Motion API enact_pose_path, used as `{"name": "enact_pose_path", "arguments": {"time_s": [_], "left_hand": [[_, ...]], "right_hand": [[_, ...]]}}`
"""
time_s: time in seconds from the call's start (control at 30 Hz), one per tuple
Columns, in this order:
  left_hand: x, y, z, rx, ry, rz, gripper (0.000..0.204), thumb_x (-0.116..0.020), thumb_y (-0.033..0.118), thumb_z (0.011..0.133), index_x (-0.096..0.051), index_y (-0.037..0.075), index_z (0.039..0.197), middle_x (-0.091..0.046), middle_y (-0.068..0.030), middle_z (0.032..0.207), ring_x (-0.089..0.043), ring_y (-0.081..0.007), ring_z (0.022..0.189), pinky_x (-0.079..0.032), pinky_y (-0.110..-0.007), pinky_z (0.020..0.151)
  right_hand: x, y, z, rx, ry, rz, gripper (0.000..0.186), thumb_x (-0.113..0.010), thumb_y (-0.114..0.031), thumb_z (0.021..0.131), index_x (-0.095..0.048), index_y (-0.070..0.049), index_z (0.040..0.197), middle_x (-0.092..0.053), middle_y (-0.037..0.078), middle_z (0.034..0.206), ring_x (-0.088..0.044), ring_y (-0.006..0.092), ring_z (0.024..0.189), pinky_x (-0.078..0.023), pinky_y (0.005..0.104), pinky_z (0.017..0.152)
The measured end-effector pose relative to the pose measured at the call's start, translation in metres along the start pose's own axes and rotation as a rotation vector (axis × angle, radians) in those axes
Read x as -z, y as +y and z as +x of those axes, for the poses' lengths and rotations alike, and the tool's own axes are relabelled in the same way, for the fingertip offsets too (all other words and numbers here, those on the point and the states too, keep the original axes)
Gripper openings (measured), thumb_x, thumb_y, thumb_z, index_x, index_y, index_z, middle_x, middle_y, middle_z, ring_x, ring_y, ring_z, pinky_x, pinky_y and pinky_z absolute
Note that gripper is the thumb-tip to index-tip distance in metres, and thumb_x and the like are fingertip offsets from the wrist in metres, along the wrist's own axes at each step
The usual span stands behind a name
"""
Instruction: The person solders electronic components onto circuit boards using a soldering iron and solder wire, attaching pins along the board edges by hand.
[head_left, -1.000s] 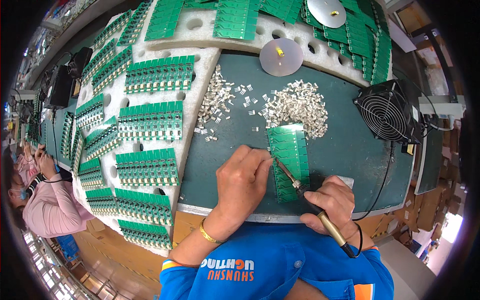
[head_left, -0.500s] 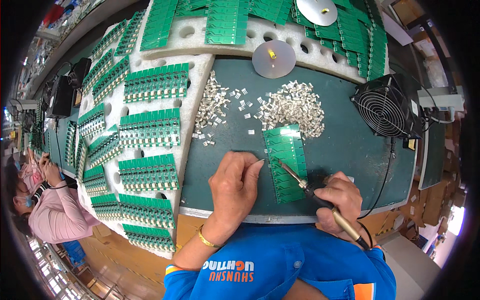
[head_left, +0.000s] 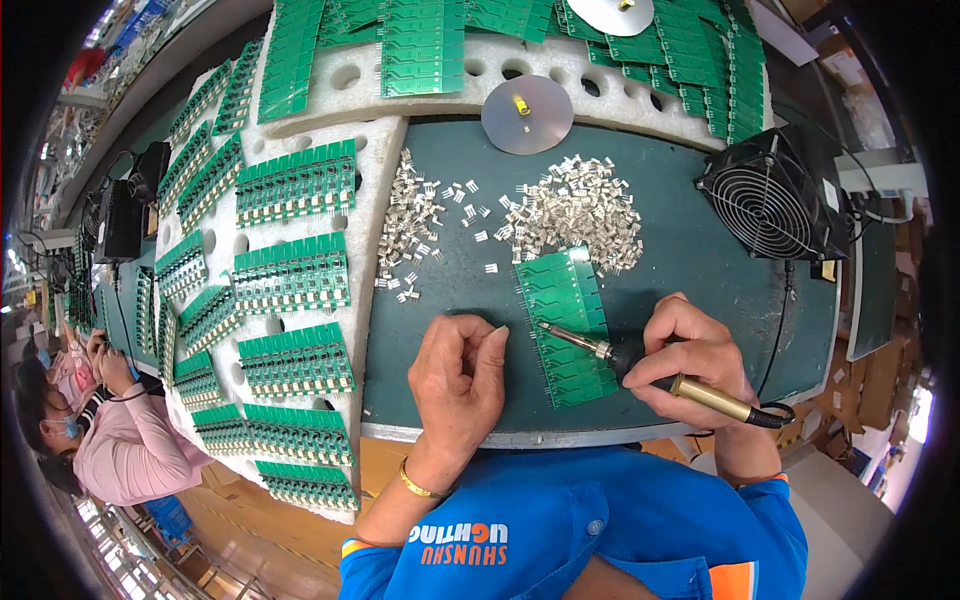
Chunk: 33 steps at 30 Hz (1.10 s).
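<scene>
- Grasping a soldering iron with a black grip and gold handle, the right hand has its fingers closed firmly around it.
- Curling inward, the left hand brings thumb and forefinger close together; from where I stand I cannot tell whether anything thin is pinched between them.
- Lying flat on the dark green tabletop, the green rectangular circuit board shows its traced face, with fine pins along its left edge.
- The board sits between the two hands: the left fingers are just beside its pinned edge, not touching it, and the right fingers are off its other side. The iron's tip reaches over its left part; I can't tell if it touches.
- This board looks partway through to me, though its joints are too small to judge.
- Rows of green boards with black and white parts, on the white foam slab at left, look further along.
- Plenty seems left: a big heap of small white pinned connectors lies behind the board, a smaller heap of similar connectors farther left.
</scene>
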<state>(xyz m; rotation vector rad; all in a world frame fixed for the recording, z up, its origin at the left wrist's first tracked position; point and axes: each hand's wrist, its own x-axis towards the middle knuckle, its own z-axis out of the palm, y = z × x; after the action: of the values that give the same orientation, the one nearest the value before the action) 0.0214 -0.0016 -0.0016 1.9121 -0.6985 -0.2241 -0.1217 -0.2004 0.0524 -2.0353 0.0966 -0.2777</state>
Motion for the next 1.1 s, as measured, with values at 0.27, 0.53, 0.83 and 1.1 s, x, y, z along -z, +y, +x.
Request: {"name": "enact_pose_path", "arguments": {"time_s": [0.27,0.53,0.83,1.1], "left_hand": [[-0.001,0.001,0.000,0.014,-0.014,0.014,0.016,-0.071,0.004,0.086,-0.056,0.002,0.084,-0.052,-0.0013,0.070,-0.045,-0.0083,0.058,-0.038,-0.022,0.053],[0.000,0.000,0.000,0.013,-0.015,0.025,0.016,-0.071,0.005,0.086,-0.056,0.002,0.083,-0.053,-0.0022,0.071,-0.046,-0.0091,0.058,-0.039,-0.023,0.052],[-0.001,0.001,0.001,-0.012,-0.015,0.039,0.015,-0.071,0.004,0.085,-0.056,0.002,0.082,-0.055,-0.0049,0.071,-0.050,-0.0127,0.055,-0.040,-0.026,0.050],[0.000,0.001,0.002,-0.012,-0.019,0.059,0.014,-0.071,0.002,0.084,-0.057,0.002,0.081,-0.057,-0.0071,0.073,-0.054,-0.0154,0.054,-0.043,-0.028,0.049]], "right_hand": [[0.000,0.007,0.004,0.019,-0.039,0.001,0.024,-0.080,-0.001,0.062,-0.073,-0.011,0.083,-0.050,0.003,0.079,-0.048,0.0180,0.070,-0.036,0.0309,0.063],[0.004,0.006,0.006,-0.042,-0.076,0.013,0.024,-0.078,0.000,0.065,-0.072,-0.012,0.085,-0.052,0.003,0.081,-0.052,0.0186,0.073,-0.040,0.0312,0.067],[0.005,0.016,0.009,-0.020,-0.059,0.088,0.021,-0.080,-0.002,0.065,-0.073,-0.010,0.083,-0.050,0.003,0.079,-0.050,0.0149,0.069,-0.036,0.0273,0.058],[0.014,0.008,0.001,-0.042,-0.028,0.089,0.024,-0.078,0.000,0.064,-0.072,-0.009,0.085,-0.052,0.004,0.079,-0.051,0.0175,0.070,-0.038,0.0299,0.064]]}}
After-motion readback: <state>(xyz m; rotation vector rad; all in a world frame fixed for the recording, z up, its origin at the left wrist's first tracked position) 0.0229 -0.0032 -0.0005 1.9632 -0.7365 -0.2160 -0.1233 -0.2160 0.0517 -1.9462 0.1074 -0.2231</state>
